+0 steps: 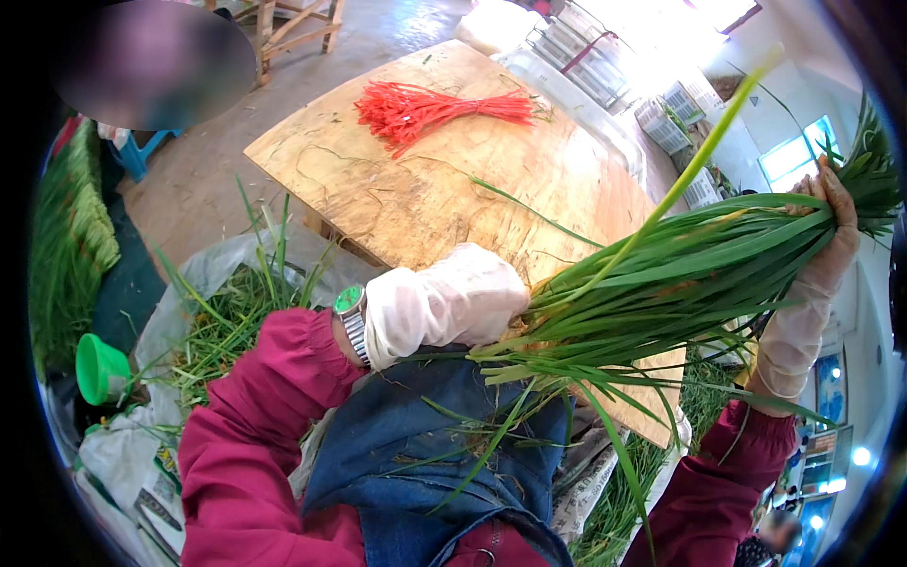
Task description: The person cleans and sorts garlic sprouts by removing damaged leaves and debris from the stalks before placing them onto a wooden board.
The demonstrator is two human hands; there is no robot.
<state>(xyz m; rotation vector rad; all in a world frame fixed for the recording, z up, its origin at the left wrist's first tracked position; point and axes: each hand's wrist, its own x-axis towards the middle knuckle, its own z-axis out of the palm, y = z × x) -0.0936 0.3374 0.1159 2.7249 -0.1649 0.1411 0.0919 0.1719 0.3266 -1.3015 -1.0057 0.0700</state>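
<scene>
A large bunch of garlic chives (pixel 680 255), with long flat green leaves, stretches between my hands over the table's near right edge. My left hand (pixel 449 295), in a whitish glove, is closed at the bunch's stem end; its fingertips are hidden among the stems. Round the leaves toward their tips wraps my right hand (pixel 829 222), also gloved, held higher at the far right. One thick yellow-green leaf (pixel 704 156) sticks up out of the bunch. Loose leaves and bits of stem hang over my blue apron (pixel 416 435).
Red ties (pixel 444 109) lie in a bundle on the wooden tabletop (pixel 378 198). Leaf scraps (pixel 227 321) fill a plastic-lined spot at my left, beside a green cup (pixel 102 369). More greens (pixel 71 255) are piled at far left. Crates (pixel 586 57) stand behind the table.
</scene>
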